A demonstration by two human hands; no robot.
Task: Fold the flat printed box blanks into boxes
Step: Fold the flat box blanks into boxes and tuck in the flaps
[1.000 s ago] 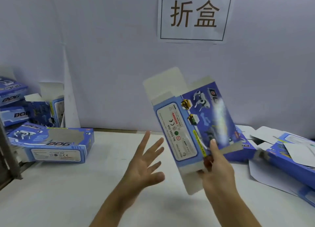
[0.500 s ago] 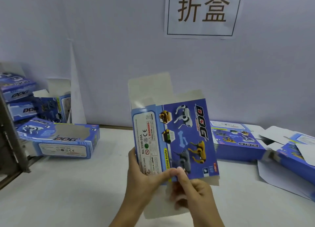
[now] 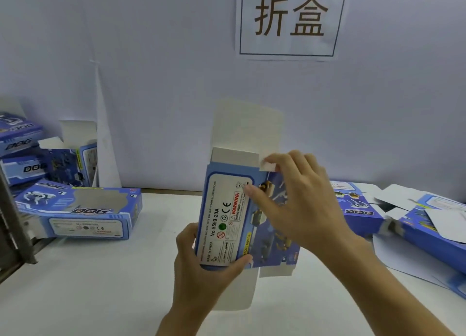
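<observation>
The white surface point(image 3: 113, 272) carries everything, with a pale wall behind and one printed sign point(image 3: 290, 20) of two characters stuck to it. At the left lies a heap of folded boxes point(image 3: 75, 209): I count about four, though the far ones overlap and the number is uncertain. At the right lies a loose pile of flat blanks point(image 3: 428, 224), at least three, their edges too tangled for an exact count.

One box point(image 3: 227, 217) is in work, held upright above the middle of the surface, already opened from flat into a sleeve, its label panel facing the camera. The left hand point(image 3: 201, 267) clamps its lower end, thumb across the front. The right hand point(image 3: 297, 199) lies over the picture panel, fingers curled on a small white flap point(image 3: 268, 165) at the top corner, thumb pressing the label panel. The tall top flap point(image 3: 247, 126) stands open; a bottom flap point(image 3: 234, 290) hangs loose.

The step in hand appears to be closing the top end, side flaps first. The next move probably calls for bending that small flap inward, then tucking the tall flap down over it, while the left hand keeps the sleeve square.
</observation>
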